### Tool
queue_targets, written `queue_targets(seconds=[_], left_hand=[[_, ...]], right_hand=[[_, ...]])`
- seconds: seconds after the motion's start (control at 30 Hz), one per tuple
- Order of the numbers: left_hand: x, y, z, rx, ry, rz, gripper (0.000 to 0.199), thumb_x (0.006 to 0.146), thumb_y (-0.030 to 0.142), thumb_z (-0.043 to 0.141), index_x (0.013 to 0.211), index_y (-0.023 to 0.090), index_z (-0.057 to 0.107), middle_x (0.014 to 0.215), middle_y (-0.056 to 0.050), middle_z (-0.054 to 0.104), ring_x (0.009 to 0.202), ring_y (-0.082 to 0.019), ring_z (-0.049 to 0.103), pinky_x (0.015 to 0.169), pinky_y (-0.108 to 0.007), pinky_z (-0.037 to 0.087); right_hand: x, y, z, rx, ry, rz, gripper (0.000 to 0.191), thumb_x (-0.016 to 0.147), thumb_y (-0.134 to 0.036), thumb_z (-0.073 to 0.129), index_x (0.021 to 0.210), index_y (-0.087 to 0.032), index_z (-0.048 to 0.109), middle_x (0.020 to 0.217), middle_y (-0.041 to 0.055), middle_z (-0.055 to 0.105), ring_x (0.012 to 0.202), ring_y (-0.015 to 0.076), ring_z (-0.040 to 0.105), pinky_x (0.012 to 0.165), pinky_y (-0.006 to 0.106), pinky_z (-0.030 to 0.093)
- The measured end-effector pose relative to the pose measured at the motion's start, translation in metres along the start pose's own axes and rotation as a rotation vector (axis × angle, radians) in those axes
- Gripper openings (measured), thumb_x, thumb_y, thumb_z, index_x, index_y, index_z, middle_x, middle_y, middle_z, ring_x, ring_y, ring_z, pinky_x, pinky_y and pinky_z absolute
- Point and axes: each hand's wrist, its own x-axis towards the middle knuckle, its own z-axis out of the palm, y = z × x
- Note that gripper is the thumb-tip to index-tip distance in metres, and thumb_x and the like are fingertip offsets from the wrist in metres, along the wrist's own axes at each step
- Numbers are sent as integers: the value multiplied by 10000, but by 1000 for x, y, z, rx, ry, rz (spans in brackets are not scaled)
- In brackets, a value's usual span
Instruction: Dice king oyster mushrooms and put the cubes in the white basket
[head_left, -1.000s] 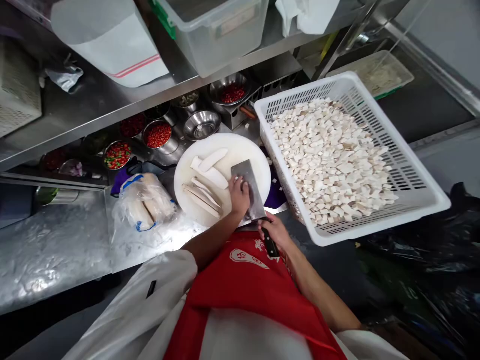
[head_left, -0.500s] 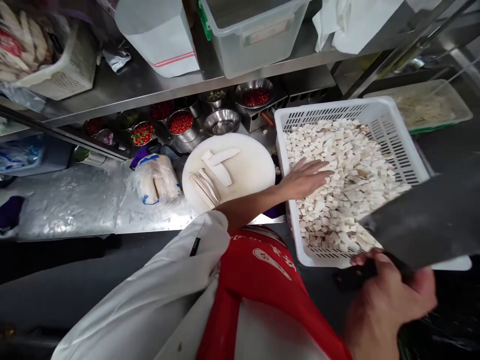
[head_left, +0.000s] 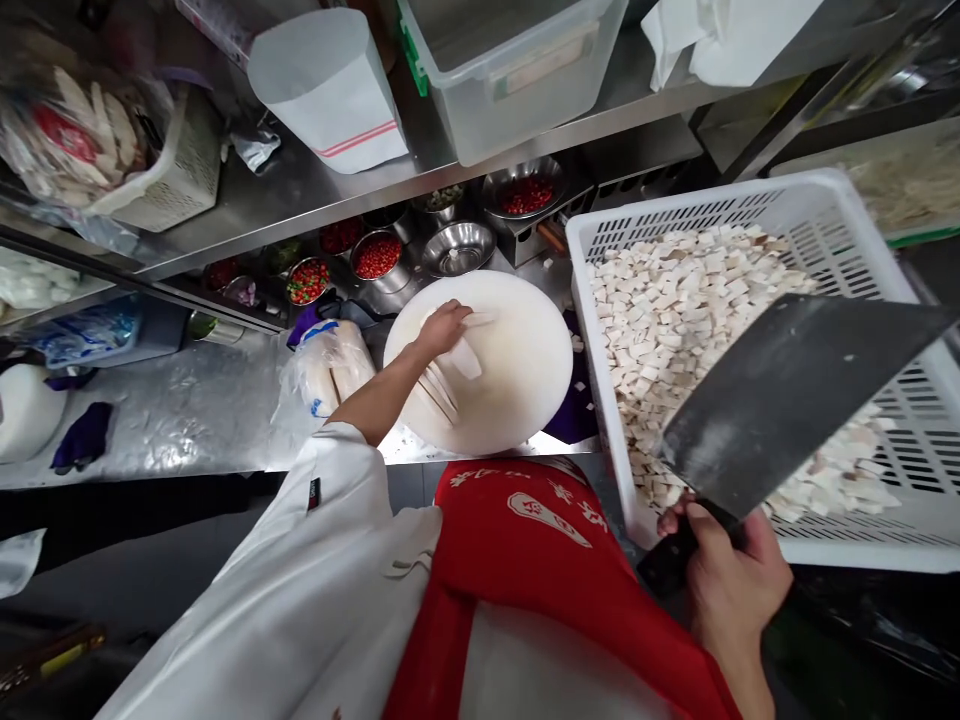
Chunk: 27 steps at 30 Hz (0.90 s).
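My left hand point(head_left: 445, 326) is over the round white cutting board point(head_left: 517, 400), its fingers bunched on a pale king oyster mushroom slice point(head_left: 480, 318). More long slices point(head_left: 439, 392) lie beside and under the hand, partly hidden by it. In my right hand point(head_left: 731, 570) is the dark handle of a broad cleaver point(head_left: 795, 390). Its wide blade is raised over the white plastic basket point(head_left: 892, 260), hiding part of the contents. Plenty of small diced mushroom pieces point(head_left: 667, 300) fill that basket.
A plastic bag of whole mushrooms point(head_left: 334, 365) lies left of the board. Behind stand metal bowls of chopped red chillies point(head_left: 376, 256) and an almost bare steel bowl point(head_left: 459, 248). Overhead, a steel shelf point(head_left: 300, 205) carries a clear tub point(head_left: 517, 100) and a white paper bag point(head_left: 330, 100).
My left hand has moved left from the diced pieces in the basket to the slices on the board. The cleaver has shifted left and its blade has tilted up, still in my right hand.
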Motion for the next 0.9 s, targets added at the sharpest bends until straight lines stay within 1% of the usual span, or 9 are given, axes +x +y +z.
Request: queue_targets(seconds=[0.07, 0.13, 0.27, 0.33, 0.43, 0.5, 0.63, 0.77, 0.9], left_hand=[[-8, -15, -6, 15, 60, 150, 436, 957, 184, 439, 1363, 262, 577, 1463, -60, 525, 1372, -195, 468, 1166, -312, 360], [-15, -35, -10, 46, 33, 335, 427, 965, 207, 448, 1369, 253, 577, 1552, -60, 445, 1447, -204, 394, 1238, -353, 266], [-20, -70, -6, 60, -277, 622, 542, 869, 304, 671, 1393, 221, 560, 1595, -102, 392, 1513, -252, 310, 1285, -434, 124], [-17, -77, -3, 36, -336, 665, 592, 835, 293, 708, 1402, 238, 548, 1577, -98, 424, 1508, -245, 324, 1285, -435, 104], [-3, -75, -2, -30, -355, 687, 643, 815, 256, 698, 1430, 267, 511, 1557, -67, 458, 1492, -237, 347, 1278, -423, 97], [10, -71, -2, -79, -389, 736, 661, 793, 247, 694, 1427, 282, 513, 1515, -46, 510, 1451, -242, 396, 1252, -387, 170], [28, -65, -1, -190, -469, 907, 474, 782, 244, 676, 1244, 346, 653, 1341, 20, 646, 1293, -221, 524, 1148, -310, 302], [33, -65, 3, -212, -485, 917, 459, 749, 225, 703, 1190, 349, 677, 1307, 24, 659, 1270, -232, 523, 1122, -325, 310], [35, -68, 6, -217, -455, 899, 452, 715, 212, 737, 1154, 313, 693, 1272, -3, 668, 1256, -238, 530, 1108, -317, 327]], right_hand=[[-2, 0, 15, -46, -60, 1, 197, 716, -300, 775, 792, -204, 620, 615, -39, 594, 488, 138, 537, 480, 280, 438], [-7, 2, 29, -122, -117, -10, 185, 745, -326, 750, 807, -210, 620, 616, -39, 596, 505, 137, 535, 499, 274, 436], [-25, 12, 56, -186, -179, 9, 194, 772, -359, 737, 832, -214, 623, 632, -38, 599, 520, 134, 518, 506, 262, 413], [-36, 21, 69, -199, -188, 33, 200, 790, -374, 732, 835, -211, 624, 628, -38, 596, 521, 131, 509, 507, 258, 403], [-52, 34, 88, -240, -200, 54, 212, 814, -394, 720, 846, -208, 624, 637, -32, 600, 542, 135, 516, 524, 259, 409], [-62, 40, 99, -254, -194, 79, 220, 813, -400, 717, 859, -207, 624, 634, -32, 599, 545, 138, 518, 518, 258, 403], [-80, 44, 118, -315, -134, 96, 218, 803, -391, 712, 885, -200, 644, 621, -43, 585, 542, 130, 492, 521, 256, 393], [-92, 46, 127, -362, -112, 110, 224, 807, -399, 702, 905, -204, 654, 633, -46, 583, 539, 131, 482, 512, 260, 385], [-93, 49, 125, -420, -155, 83, 202, 831, -410, 677, 851, -213, 639, 609, -48, 575, 537, 136, 484, 521, 264, 396]])
